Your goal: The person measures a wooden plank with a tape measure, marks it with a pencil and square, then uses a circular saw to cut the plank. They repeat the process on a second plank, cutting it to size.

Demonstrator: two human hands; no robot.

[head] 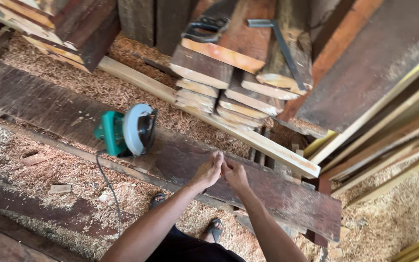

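Hands meet above a long dark plank [180, 155] that lies across the sawdust-covered floor [40, 165]. The left hand [210, 171] and the right hand [234, 175] touch at the fingertips just over the plank's near half; whether something small is pinched between them cannot be told, and the fingers of both are drawn close together rather than spread. On the plank, to the left of the hands, sits a teal circular saw [127, 130] with a grey blade guard, its black cord [108, 189] trailing down over the floor. A pale wooden strip [204, 116] runs along the plank's far side. Beyond it rises a stack of cut boards [229, 92], with a steel square [280, 43] resting on top. Sandalled feet [213, 229] stand just below the plank.
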